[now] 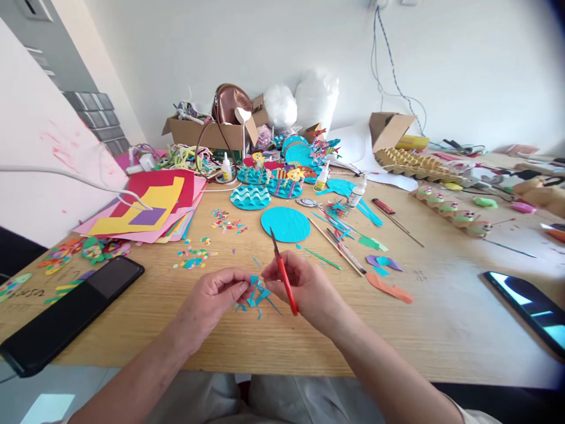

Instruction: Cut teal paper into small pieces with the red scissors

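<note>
My left hand [224, 290] pinches a small piece of blue paper [253, 280] between thumb and fingertips. Close beside it, my right hand [304, 288] is closed around red-handled scissors [286, 282], whose dark blades point away from me. The right fingertips come near the blue piece; whether they touch it I cannot tell. Below the hands, blue paper scraps [259, 296] lie scattered on the wooden table [309, 353]. Just beyond the scissor tips sits a round blue disc [286, 224].
Coloured paper sheets [141, 206] are stacked at left, near a black phone [75, 312]. Paper confetti [194, 257] lies left of the disc. Glue bottles [356, 192] and decorated blue pieces [250, 197] stand farther back. A second phone [525, 306] rests at right, and a person's hand [541, 194] shows there.
</note>
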Motion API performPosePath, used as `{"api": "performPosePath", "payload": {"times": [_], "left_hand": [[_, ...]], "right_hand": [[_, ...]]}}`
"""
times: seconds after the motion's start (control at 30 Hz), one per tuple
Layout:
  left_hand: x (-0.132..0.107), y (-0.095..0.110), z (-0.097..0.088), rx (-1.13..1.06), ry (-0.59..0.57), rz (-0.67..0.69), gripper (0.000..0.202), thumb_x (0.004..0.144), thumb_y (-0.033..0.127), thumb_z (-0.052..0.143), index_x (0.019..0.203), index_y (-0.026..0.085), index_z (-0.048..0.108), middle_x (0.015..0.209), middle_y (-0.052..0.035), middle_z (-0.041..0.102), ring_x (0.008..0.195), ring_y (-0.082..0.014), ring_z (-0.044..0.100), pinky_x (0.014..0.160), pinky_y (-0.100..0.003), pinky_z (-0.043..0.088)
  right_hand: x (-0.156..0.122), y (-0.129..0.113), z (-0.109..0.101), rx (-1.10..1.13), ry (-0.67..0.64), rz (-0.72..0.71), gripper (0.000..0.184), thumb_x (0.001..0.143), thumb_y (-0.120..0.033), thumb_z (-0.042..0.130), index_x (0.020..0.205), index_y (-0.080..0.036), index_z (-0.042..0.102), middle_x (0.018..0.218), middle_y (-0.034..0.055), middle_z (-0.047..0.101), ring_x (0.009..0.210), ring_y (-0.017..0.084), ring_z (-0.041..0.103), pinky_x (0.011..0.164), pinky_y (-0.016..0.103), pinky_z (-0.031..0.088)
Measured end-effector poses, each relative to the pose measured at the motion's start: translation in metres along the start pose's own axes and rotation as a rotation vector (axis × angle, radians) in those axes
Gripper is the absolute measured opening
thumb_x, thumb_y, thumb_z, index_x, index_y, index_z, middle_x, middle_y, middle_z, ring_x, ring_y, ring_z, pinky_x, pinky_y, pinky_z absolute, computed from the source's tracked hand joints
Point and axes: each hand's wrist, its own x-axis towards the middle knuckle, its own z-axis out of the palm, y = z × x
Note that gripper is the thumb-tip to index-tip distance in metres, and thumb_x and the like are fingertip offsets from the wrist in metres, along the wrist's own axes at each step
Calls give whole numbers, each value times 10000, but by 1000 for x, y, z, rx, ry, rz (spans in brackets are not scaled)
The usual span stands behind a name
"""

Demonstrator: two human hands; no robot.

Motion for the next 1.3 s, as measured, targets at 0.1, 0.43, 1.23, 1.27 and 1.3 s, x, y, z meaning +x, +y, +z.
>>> {"api": "performPosePath", "payload": {"times": [0.1, 0.43, 1.23, 1.27, 1.3], "left_hand": [[2, 0, 2, 74, -21, 23, 112, 653, 245, 619, 703, 170, 685, 621, 15, 645, 608, -126, 558, 600, -223, 440], [8, -9, 1, 197, -47, 69, 156, 676, 275, 598, 743, 165, 687, 690, -19, 665, 654, -161, 571, 613, -246, 443], [0, -3, 15, -385, -203, -275, 96, 720, 193, 607, 689, 122, 549, 591, 25, 522, 540, -65, 452, 534, -182, 357], [0, -3, 14, -332, -174, -250, 106, 714, 207, 606, 681, 128, 543, 583, 27, 522, 536, -70, 450, 526, -185, 359], [1, -4, 13, -266, -142, -212, 116, 711, 223, 601, 674, 135, 537, 576, 29, 521, 535, -77, 450, 520, -191, 362]], "right_hand": [[5, -4, 4, -2, 13, -19, 100, 660, -123, 564, 734, -172, 519, 701, 1, 600, 619, 123, 540, 549, 225, 394], [4, -3, 7, -147, 46, -75, 88, 673, -117, 544, 706, -178, 491, 656, -22, 570, 573, 97, 492, 518, 197, 355], [-19, 10, 3, -821, 84, -920, 222, 889, -114, 339, 778, -158, 527, 729, 58, 570, 694, 166, 474, 621, 267, 389], [-19, 12, 4, -751, 113, -848, 176, 870, -110, 370, 805, -161, 525, 755, 60, 583, 705, 165, 491, 625, 265, 400], [-20, 14, 4, -655, 156, -737, 131, 849, -112, 403, 829, -166, 521, 777, 59, 594, 705, 160, 507, 623, 261, 411]]}}
